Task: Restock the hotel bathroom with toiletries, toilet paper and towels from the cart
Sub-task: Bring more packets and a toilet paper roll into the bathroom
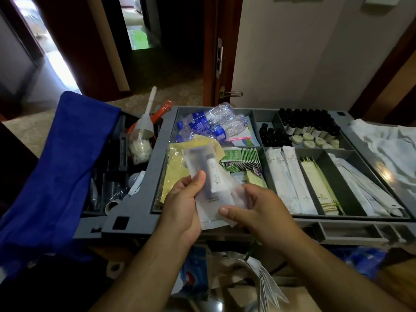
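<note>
step: gathering toiletry packets (pixel 211 176) | left hand (pixel 180 203) grips stack, right hand (pixel 263 212) pinches its 5 o'clock corner | advice: fan and count them over the cart tray (pixel 135 210)

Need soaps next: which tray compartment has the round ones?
The back-right compartment, where pale round soaps lie beside the small bottles; no other compartment holds soaps.

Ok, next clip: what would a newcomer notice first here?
The left hand and right hand at centre both pinch frosted translucent plastic sachets, a small white tube showing through the top one. Behind them sits a grey compartmented plastic tray, with crumpled clear water bottles in its back-left compartment and small dark bottles back right. A bright blue cloth hangs at the left.
</note>
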